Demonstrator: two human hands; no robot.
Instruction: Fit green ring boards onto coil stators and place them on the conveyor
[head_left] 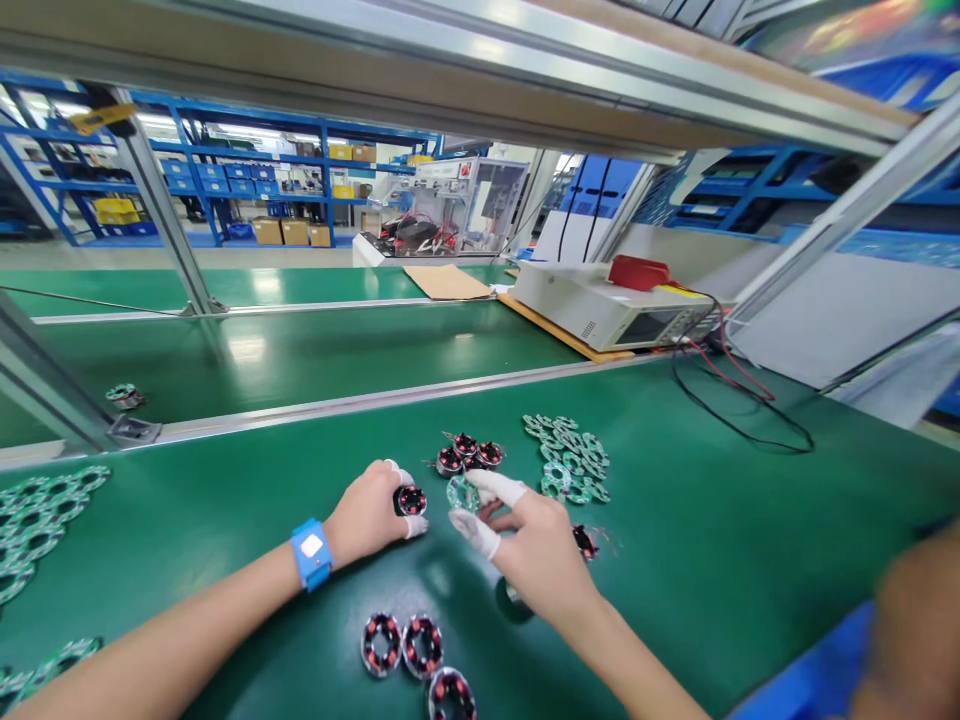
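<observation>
My left hand (371, 510), with white finger cots and a blue wrist strap (311, 553), is closed around a small motor stator (412, 500) with dark red copper windings. My right hand (536, 545) pinches a green ring-shaped circuit board (463, 494) between thumb and forefinger, both in white cots. The board is right of the stator and apart from it. Just behind it sits a cluster of several stators (465, 443) with thin loose wires. Another stator (585, 542) shows partly behind my right hand. Nearer to me, three stators (423, 645) lie on the green bench.
Several green ring boards (566, 455) are heaped at the right, and more ring boards (34, 520) lie in rows at the left. A bench instrument (607, 300) with a red case (639, 272) and cables stands behind. A metal rail (360, 402) crosses the bench; a person's blurred arm (911, 620) is at right.
</observation>
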